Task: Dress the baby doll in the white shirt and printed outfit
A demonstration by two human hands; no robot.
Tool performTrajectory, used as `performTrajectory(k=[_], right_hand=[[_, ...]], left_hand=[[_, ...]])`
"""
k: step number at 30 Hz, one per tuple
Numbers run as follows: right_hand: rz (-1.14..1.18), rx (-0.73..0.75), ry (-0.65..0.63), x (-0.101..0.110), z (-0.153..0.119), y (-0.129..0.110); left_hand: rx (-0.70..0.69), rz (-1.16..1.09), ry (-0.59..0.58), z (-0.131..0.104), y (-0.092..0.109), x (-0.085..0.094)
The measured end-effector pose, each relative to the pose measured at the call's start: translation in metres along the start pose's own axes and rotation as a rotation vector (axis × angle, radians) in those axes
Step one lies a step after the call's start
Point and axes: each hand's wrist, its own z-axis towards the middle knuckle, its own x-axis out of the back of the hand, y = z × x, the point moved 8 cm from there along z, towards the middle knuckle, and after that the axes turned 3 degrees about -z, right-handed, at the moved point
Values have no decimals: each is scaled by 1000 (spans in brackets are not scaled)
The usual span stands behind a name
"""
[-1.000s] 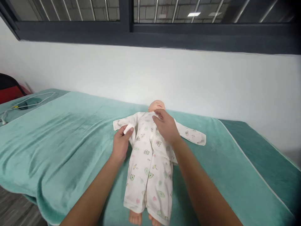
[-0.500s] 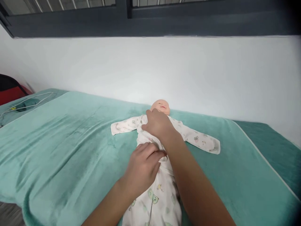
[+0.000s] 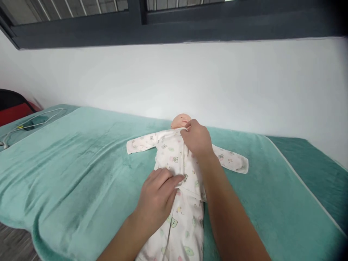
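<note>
A baby doll (image 3: 179,121) lies on its back, its head toward the wall. It wears a white printed top (image 3: 170,150) with both sleeves spread out, and white printed trousers (image 3: 185,224). My right hand (image 3: 198,138) pinches the top's edge at the neck, just below the doll's chin, and hides part of that shoulder. Lower down, my left hand (image 3: 160,192) has its fingers closed on the top's front hem near the waist. Between the hands the top's front edge runs down the middle of the chest.
A green blanket (image 3: 89,174) with folds on the left covers the surface. A white cable (image 3: 40,116) lies at the far left, near a red and black object (image 3: 13,108). Behind stands a white wall (image 3: 174,79) under a dark window frame (image 3: 174,30).
My right hand has moved right across the chest to the neck edge, and the top's front now lies over the chest. My left hand stays near the waist, slightly lower in view.
</note>
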Motion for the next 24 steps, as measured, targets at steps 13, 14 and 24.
performTrajectory(k=[13,14,24], right_hand=[[323,-19,73,-3,1,28],[307,-21,75,-2,0,29],[34,15,14,-9,-15,7]], left_hand=[[423,-170,130,-41,-40,21],[436,-187,133,-40,-42,23],[438,-261,121,98,-98,2]])
